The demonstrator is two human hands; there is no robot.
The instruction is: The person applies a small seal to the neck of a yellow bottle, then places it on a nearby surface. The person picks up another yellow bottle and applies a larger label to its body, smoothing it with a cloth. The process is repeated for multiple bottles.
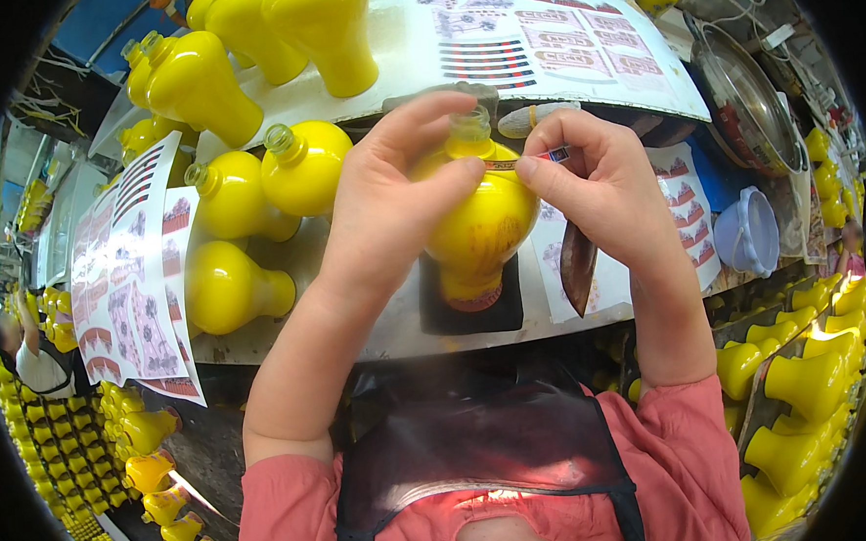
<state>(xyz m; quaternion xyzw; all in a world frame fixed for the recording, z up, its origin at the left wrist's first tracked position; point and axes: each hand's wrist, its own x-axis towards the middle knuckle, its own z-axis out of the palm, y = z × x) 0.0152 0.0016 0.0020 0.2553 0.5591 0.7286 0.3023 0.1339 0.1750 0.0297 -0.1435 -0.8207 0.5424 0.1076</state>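
A glossy yellow glass bottle (480, 231) with a bare clear neck stands upright on a black pad (505, 304) before me. Brownish printed patterns show on its lower body and foot. My left hand (389, 180) is closed round the bottle's shoulder, its thumb pressing a narrow decal strip just below the neck. The strip's loose end, the patterned decal strip (552, 154), is pinched between the thumb and fingers of my right hand (600, 178). Beneath the right hand lies a dark brown blade-shaped tool (578, 271). A whitish rounded object (537, 120) sits behind that hand.
Several plain yellow bottles (235, 195) stand and lie on the left of the table. Decal sheets (132, 276) hang over the left edge; more decal sheets (563, 36) cover a raised white board. A pale blue bucket (747, 232) stands right. Racks of yellow bottles (801, 379) flank me.
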